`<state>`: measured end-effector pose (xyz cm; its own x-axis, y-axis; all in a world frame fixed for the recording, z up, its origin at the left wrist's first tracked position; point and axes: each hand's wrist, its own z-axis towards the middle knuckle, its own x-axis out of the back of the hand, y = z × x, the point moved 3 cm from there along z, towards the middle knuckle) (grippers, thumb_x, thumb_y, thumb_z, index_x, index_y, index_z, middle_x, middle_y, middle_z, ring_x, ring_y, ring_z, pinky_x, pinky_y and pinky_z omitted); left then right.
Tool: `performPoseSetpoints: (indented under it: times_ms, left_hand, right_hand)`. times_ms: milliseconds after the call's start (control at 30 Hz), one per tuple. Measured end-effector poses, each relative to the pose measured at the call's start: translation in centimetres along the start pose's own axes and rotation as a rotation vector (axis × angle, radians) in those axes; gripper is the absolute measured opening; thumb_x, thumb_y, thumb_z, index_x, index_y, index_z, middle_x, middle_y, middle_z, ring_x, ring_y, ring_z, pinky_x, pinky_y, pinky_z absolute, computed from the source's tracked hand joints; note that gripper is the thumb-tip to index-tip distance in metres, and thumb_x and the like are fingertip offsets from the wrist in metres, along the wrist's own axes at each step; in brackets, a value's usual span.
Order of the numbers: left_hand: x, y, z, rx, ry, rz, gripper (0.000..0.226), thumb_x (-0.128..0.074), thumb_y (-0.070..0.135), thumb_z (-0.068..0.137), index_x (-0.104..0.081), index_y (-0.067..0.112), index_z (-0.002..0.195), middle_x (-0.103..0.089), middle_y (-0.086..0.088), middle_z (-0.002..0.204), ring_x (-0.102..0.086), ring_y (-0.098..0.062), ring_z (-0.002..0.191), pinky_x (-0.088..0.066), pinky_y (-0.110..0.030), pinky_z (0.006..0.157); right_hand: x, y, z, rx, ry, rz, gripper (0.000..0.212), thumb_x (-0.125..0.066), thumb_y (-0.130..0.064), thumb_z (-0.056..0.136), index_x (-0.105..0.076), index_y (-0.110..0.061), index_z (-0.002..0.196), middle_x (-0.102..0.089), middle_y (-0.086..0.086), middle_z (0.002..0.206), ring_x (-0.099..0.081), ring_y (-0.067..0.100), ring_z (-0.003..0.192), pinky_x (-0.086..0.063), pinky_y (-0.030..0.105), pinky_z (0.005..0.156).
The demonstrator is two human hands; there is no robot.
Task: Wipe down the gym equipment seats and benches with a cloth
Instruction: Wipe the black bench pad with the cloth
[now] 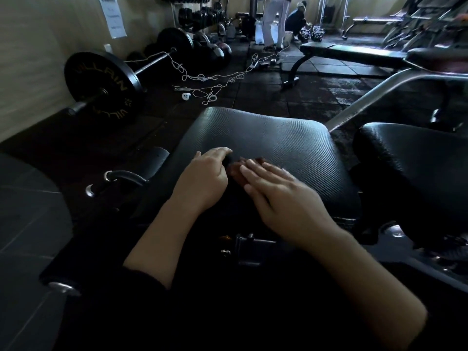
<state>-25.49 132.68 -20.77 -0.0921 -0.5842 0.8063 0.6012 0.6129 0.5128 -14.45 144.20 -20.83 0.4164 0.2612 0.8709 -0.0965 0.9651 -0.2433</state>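
A black ribbed bench pad point(273, 138) fills the middle of the view. On it lies a small dark brownish cloth point(236, 171), mostly hidden between my hands. My left hand point(205, 176) rests at the cloth's left edge with its fingers curled over it. Over the right part of the cloth, my right hand point(278, 196) lies flat with straight fingers pressing down. A second black padded seat point(410, 168) stands to the right, apart from the pad under my hands.
A loaded barbell point(106, 87) lies on the floor at left by the wall. White tangled cord point(215, 79) trails across the dark floor mats. A flat bench point(354, 53) stands at back right, with a dumbbell rack point(200, 16) and two people point(283, 21) beyond.
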Motion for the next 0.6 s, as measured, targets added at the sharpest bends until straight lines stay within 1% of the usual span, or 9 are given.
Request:
performPoseSetpoints:
  times_ms: [67,100,133,200,333,400,467,533,600]
  left_hand:
    - [0.1,0.1,-0.2,0.008,-0.006,-0.002,0.044,-0.036,0.004,0.097,-0.049,0.013,0.138,-0.047,0.0,0.146,-0.039,-0.014,0.136,-0.01,-0.028,0.119]
    - [0.1,0.2,-0.3,0.009,-0.005,-0.003,0.043,-0.035,0.006,0.098,-0.049,0.013,0.138,-0.046,0.001,0.146,-0.038,-0.013,0.136,-0.01,-0.027,0.119]
    - [0.1,0.2,-0.4,0.01,-0.003,-0.005,0.042,-0.035,0.007,0.099,-0.05,0.014,0.138,-0.046,0.002,0.146,-0.037,-0.012,0.137,-0.01,-0.027,0.119]
    - [0.2,0.4,-0.5,0.01,0.001,-0.01,0.04,-0.036,0.008,0.099,-0.051,0.014,0.136,-0.046,0.002,0.146,-0.037,-0.012,0.137,-0.01,-0.027,0.119]
    - [0.3,0.5,-0.5,0.007,0.021,-0.027,0.038,-0.039,0.009,0.099,-0.054,0.013,0.134,-0.049,0.001,0.143,-0.04,-0.013,0.135,-0.015,-0.03,0.119]
    - [0.5,0.6,-0.7,0.011,0.039,-0.051,0.036,-0.044,0.012,0.098,-0.056,0.014,0.132,-0.052,0.002,0.14,-0.044,-0.013,0.131,-0.024,-0.035,0.117]
    - [1.0,0.8,-0.8,0.018,0.049,-0.054,0.036,-0.047,0.016,0.096,-0.056,0.018,0.131,-0.053,0.005,0.138,-0.047,-0.012,0.129,-0.031,-0.038,0.113]
    - [1.7,0.7,-0.8,0.044,0.053,0.007,0.037,-0.047,0.02,0.096,-0.054,0.021,0.133,-0.052,0.006,0.138,-0.046,-0.012,0.128,-0.027,-0.041,0.115]
    - [2.6,0.0,-0.7,0.101,0.062,0.081,0.04,-0.045,0.023,0.097,-0.051,0.022,0.136,-0.05,0.006,0.142,-0.044,-0.014,0.13,-0.024,-0.042,0.116]
  right_hand:
    - [0.6,2.3,1.4,-0.108,-0.082,0.006,0.044,-0.034,-0.04,0.099,-0.043,-0.029,0.141,-0.036,-0.012,0.149,-0.03,0.012,0.14,-0.019,0.029,0.117]
    - [1.1,3.7,1.6,-0.164,-0.095,0.006,0.043,-0.038,-0.037,0.099,-0.042,-0.029,0.142,-0.034,-0.013,0.15,-0.027,0.01,0.141,-0.015,0.025,0.117]
    - [1.7,5.0,1.3,-0.218,-0.089,0.009,0.043,-0.041,-0.035,0.099,-0.043,-0.029,0.141,-0.035,-0.014,0.149,-0.026,0.01,0.141,-0.013,0.022,0.116]
    - [2.6,5.8,-0.6,-0.279,-0.018,0.023,0.041,-0.05,-0.03,0.096,-0.049,-0.027,0.137,-0.042,-0.012,0.145,-0.032,0.013,0.139,-0.017,0.022,0.114]
    - [2.4,4.7,-3.8,-0.225,0.179,0.011,0.038,-0.064,-0.011,0.087,-0.062,-0.012,0.125,-0.06,0.003,0.13,-0.049,0.029,0.126,-0.031,0.03,0.108]
    - [2.4,4.6,-3.1,-0.179,0.2,0.036,0.036,-0.064,-0.003,0.084,-0.064,-0.006,0.12,-0.063,0.008,0.125,-0.054,0.033,0.12,-0.033,0.032,0.105]
    - [2.7,4.1,-1.4,-0.133,0.194,0.082,0.034,-0.06,-0.002,0.085,-0.065,-0.003,0.119,-0.064,0.011,0.122,-0.058,0.032,0.116,-0.037,0.032,0.104]
    - [2.9,3.2,1.0,-0.095,0.194,0.115,0.034,-0.057,-0.002,0.086,-0.065,-0.004,0.118,-0.065,0.011,0.12,-0.06,0.03,0.112,-0.039,0.028,0.102]
    - [2.8,1.9,3.4,-0.071,0.164,0.14,0.036,-0.055,-0.002,0.087,-0.062,-0.006,0.122,-0.063,0.01,0.123,-0.059,0.027,0.114,-0.032,0.015,0.1]
